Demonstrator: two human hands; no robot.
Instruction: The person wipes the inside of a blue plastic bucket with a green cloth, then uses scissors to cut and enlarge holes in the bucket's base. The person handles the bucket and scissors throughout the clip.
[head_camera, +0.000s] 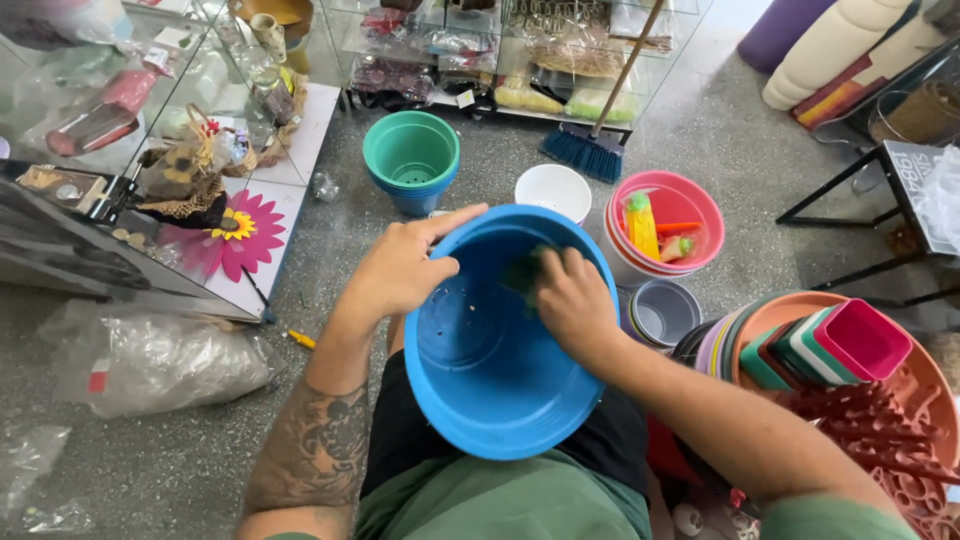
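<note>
So, by label:
right hand (572, 300): inside the blue pot (500, 370), fingers curled shut over a small green pad (524, 272), pressing it against the inner wall near the far rim.
left hand (400, 270): clamped on the pot's far-left rim, thumb over the edge and inside, fingers wrapped around the outside wall.
blue pot position: on the person's lap, above the black shorts (400, 440), centre of frame.
blue pot orientation: round, so no real long axis; mouth faces up and tips toward the camera, base away and down. Drain holes visible on the inner floor.
pot edges: near rim sits just over the lap; far rim close to the white pot (553, 190) on the floor, not touching as far as I can tell.
room left of pot: bare grey floor (330, 250) out to the glass display case (120, 130); clear plastic bag (150, 360) and a small yellow item (301, 340) lie lower left.
room ahead: teal pot stack (412, 158) well apart; broom head (585, 150) beyond, against the shelf.
room right: tight. Pink pots (672, 222) holding bright plastic bits, a grey pot (663, 312), then nested multicolour pots (800, 345) on their side, just beside the right forearm.
far right: black metal stand (880, 200), well apart.
</note>
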